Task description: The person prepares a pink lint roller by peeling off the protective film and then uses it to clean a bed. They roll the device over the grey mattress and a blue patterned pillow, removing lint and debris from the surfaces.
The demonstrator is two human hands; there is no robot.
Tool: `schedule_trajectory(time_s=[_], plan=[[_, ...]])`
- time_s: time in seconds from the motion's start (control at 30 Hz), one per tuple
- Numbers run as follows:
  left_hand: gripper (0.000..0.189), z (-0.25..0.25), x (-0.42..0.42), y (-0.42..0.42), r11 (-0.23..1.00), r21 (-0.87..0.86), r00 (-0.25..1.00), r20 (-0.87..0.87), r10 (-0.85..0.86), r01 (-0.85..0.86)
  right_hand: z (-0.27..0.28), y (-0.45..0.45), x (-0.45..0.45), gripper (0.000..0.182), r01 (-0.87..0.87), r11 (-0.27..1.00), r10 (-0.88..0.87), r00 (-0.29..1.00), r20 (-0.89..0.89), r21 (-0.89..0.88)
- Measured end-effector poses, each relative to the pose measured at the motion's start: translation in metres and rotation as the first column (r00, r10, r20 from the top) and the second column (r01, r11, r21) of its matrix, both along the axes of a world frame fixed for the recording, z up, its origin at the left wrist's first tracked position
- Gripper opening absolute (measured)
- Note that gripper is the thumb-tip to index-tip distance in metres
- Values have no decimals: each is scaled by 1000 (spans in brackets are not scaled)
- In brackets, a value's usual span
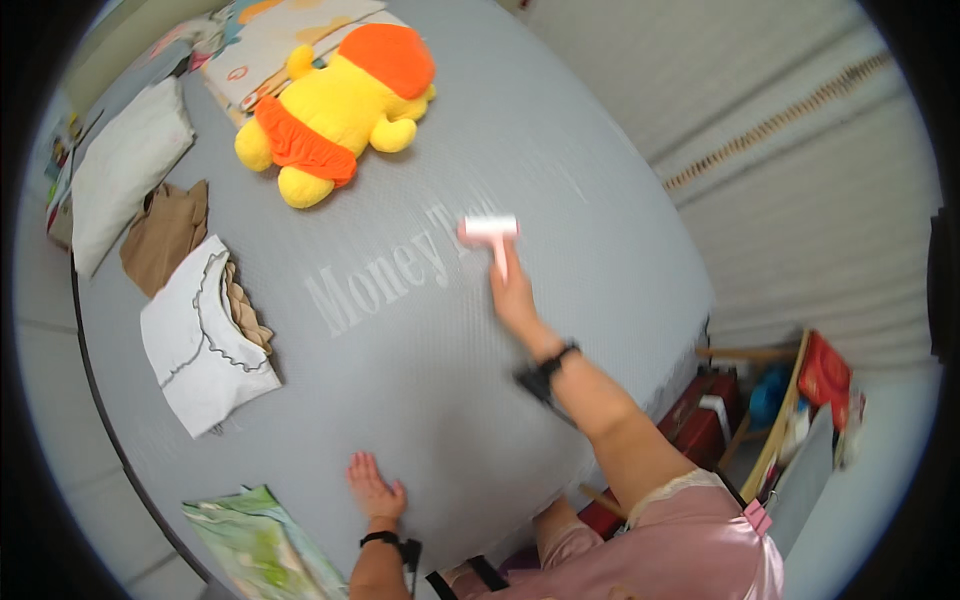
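Note:
My right hand (517, 300) is closed around the pink handle of a lint roller (490, 226). Its white roll is over the grey bed sheet (427, 360), near the large pale lettering; whether it touches the cloth I cannot tell. Lower down, my left hand (373, 487) lies palm down on the sheet with nothing in it. A green patterned folded cloth (262, 544) sits to the left of that hand. Farther up the bed, a yellow plush toy (337, 112) with orange shorts and an orange head part lies on the sheet.
Along the left side are a folded white garment with dark wavy trim (202, 337), brown clothing (169, 232) and a white pillow-like bundle (127, 172). Folded bedding (292, 45) lies behind the toy. A pale curtain (750, 97) hangs at right, above a wooden rack (776, 427) and a dark red case (701, 420).

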State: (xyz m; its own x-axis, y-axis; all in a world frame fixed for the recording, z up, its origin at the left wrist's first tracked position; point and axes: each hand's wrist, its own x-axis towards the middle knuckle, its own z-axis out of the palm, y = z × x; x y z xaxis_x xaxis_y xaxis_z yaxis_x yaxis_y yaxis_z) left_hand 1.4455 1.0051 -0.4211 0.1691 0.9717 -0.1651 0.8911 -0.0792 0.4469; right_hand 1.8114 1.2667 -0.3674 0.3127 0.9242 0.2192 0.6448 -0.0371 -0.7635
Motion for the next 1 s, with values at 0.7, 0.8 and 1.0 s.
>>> schedule_trajectory(time_s=[0.7,0.8,1.0], plan=[[73,9,9,1,989,149,982,-187,33,-5,16,10,59,50,-697,681,597,706,-381,-225],[75,3,10,12,980,197,990,-143,14,15,14,132,-32,51,-739,658,637,650,-414,-147],[75,-2,1,-6,991,132,989,-139,40,-22,13,38,44,51,-753,621,596,634,-493,-218]])
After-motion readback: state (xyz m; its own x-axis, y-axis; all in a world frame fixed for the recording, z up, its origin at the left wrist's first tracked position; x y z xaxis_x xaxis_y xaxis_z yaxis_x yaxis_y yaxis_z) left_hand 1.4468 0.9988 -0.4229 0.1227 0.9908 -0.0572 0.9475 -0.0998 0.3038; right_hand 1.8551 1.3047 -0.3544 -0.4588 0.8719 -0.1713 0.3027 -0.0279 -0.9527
